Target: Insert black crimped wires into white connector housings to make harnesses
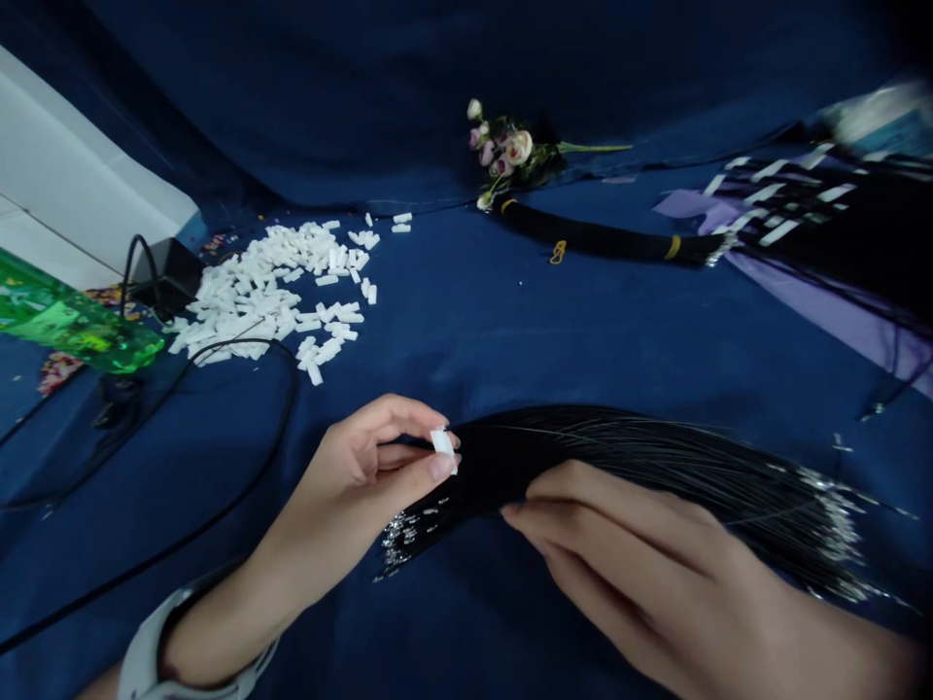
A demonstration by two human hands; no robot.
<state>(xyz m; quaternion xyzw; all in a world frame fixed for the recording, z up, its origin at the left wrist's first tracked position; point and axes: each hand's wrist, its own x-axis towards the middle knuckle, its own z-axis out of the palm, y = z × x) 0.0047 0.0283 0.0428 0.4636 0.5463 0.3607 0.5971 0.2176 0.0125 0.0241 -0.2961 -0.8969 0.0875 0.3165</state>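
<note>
Between its thumb and fingers my left hand (386, 457) pinches a small white piece (442, 447), just above the left part of a bundle of black cords (619, 437). Silvery ends show at both ends of this bundle. My right hand (634, 554) is over the front of the bundle, its fingers pressed together; what they hold, if anything, is hidden. A pile of similar white pieces (255, 287) lies at the upper left on the blue cloth (452, 331).
A green bottle (80, 326), a black adapter (171, 277) and a looping black cable (219, 520) lie at left. Artificial flowers (514, 151) and a tied black bundle (604, 238) are at the back. Black cords with white tags (802, 194) lie on purple material (823, 301).
</note>
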